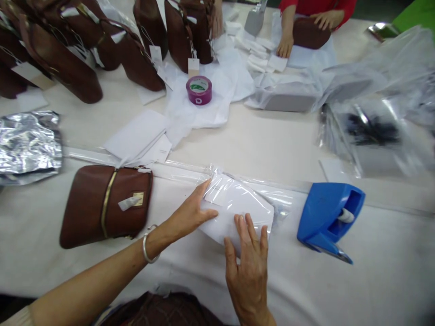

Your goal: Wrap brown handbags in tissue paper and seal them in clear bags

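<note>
You face a wide table (278, 138) with a pale cream cover, softly lit; beyond its far edge, upper right, lies a dark, indistinct area (375, 10).

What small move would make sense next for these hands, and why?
Probably a light smoothing stroke with the right hand across the clear film, while the left hand steadies the white packet beneath it. The film shows shiny creases, the right hand's spread fingers already lie on the packet, and the left hand is at its left end.
</note>
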`<state>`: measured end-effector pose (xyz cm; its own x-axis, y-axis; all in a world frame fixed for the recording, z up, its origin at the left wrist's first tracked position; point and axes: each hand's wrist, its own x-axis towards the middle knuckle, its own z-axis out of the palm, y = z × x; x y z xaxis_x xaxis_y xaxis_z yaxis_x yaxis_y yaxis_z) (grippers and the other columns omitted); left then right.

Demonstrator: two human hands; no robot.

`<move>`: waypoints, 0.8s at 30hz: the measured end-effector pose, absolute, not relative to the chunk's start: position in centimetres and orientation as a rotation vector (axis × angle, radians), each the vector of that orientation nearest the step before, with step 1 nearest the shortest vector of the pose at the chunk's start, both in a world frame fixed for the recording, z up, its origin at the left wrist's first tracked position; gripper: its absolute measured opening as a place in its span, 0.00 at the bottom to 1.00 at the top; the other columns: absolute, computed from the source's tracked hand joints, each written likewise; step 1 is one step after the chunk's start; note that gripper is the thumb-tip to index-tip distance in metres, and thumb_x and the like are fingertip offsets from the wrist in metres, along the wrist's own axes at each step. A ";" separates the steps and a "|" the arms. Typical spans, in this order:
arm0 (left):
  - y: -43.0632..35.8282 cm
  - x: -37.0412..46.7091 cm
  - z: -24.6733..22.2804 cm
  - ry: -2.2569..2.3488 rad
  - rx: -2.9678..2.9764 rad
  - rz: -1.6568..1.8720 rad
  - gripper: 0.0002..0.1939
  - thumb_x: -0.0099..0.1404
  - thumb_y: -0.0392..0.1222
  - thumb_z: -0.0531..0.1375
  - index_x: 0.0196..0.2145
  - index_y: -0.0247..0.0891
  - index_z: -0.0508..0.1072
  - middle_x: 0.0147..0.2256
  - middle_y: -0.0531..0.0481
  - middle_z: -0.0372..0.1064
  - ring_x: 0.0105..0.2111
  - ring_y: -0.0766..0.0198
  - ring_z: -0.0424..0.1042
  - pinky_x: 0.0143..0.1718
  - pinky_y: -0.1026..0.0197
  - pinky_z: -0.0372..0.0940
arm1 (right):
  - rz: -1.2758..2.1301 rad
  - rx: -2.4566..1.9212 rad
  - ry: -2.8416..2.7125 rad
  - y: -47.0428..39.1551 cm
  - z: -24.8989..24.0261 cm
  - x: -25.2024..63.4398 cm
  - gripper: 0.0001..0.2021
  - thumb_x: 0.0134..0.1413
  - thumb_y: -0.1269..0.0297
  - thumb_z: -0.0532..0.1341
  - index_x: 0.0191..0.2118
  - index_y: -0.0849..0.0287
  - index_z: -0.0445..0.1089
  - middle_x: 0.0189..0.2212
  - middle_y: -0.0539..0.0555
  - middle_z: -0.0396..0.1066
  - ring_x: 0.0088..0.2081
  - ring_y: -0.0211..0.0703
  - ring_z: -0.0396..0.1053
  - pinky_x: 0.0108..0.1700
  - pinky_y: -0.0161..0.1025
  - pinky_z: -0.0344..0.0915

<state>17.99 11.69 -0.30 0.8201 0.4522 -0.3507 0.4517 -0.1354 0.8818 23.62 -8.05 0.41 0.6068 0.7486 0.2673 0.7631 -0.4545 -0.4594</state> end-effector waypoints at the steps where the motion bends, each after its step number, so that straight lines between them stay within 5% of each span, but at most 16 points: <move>1: 11.7 18.0 -0.4 0.702 1.750 0.001 0.45 0.57 0.39 0.66 0.67 0.38 0.51 0.66 0.40 0.52 0.65 0.47 0.54 0.68 0.43 0.47 | -0.030 -2.286 -1.188 -8.1 0.4 23.6 0.27 0.66 0.66 0.56 0.67 0.64 0.52 0.58 0.62 0.68 0.64 0.56 0.59 0.66 0.65 0.48; 9: 11.6 17.8 -0.6 0.700 1.756 0.011 0.44 0.57 0.38 0.64 0.67 0.41 0.51 0.66 0.42 0.51 0.66 0.48 0.52 0.68 0.42 0.45 | 0.024 -2.122 -1.248 -9.0 0.5 23.8 0.27 0.60 0.76 0.59 0.64 0.65 0.58 0.51 0.60 0.74 0.61 0.54 0.64 0.65 0.65 0.52; 24: 11.4 17.8 -0.6 0.712 1.765 0.007 0.43 0.58 0.39 0.64 0.68 0.43 0.50 0.66 0.43 0.51 0.66 0.49 0.52 0.69 0.42 0.45 | 0.119 -2.169 -1.491 -9.2 1.0 25.7 0.28 0.61 0.73 0.59 0.66 0.64 0.55 0.54 0.57 0.73 0.64 0.54 0.60 0.67 0.63 0.48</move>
<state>17.83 11.41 -0.56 0.8143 0.4635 -0.3494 0.4570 -0.1409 0.8782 25.70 -9.23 1.05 0.3958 0.8952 0.2046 0.8514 -0.2742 -0.4472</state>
